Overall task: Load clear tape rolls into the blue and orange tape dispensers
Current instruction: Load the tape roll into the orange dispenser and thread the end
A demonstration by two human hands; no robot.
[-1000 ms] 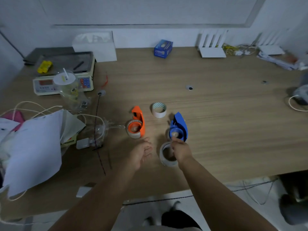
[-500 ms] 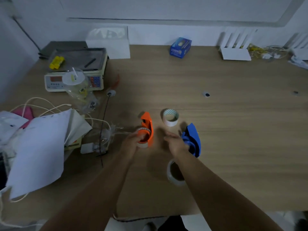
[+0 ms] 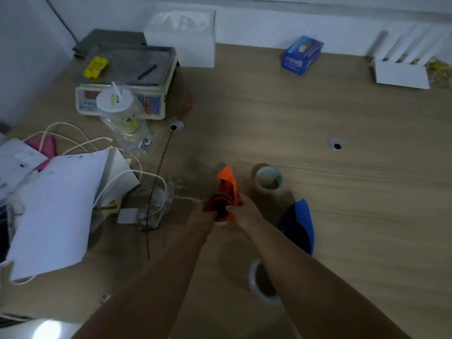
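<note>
The orange tape dispenser point(image 3: 226, 189) stands on the wooden desk with a tape roll under its hub. My left hand point(image 3: 204, 217) grips its left side and my right hand point(image 3: 242, 211) grips its right side. The blue tape dispenser point(image 3: 302, 223) lies just right of my right forearm, partly hidden by it. A clear tape roll point(image 3: 256, 282) lies flat near the desk's front, half covered by my right arm. A second roll with a patterned core point(image 3: 267, 179) stands behind and to the right of the orange dispenser.
Left of the hands lie white papers point(image 3: 56, 204), white cables point(image 3: 117, 177) and a crumpled plastic bag point(image 3: 163, 194). A scale point(image 3: 127, 77) with a lidded cup point(image 3: 117, 104) in front stands at the back left. A blue box point(image 3: 302, 55) and white rack point(image 3: 406, 64) sit at the back.
My right hand left the blue dispenser and moved left onto the orange one. My left hand closed on the orange dispenser. The camera moved closer and leftwards.
</note>
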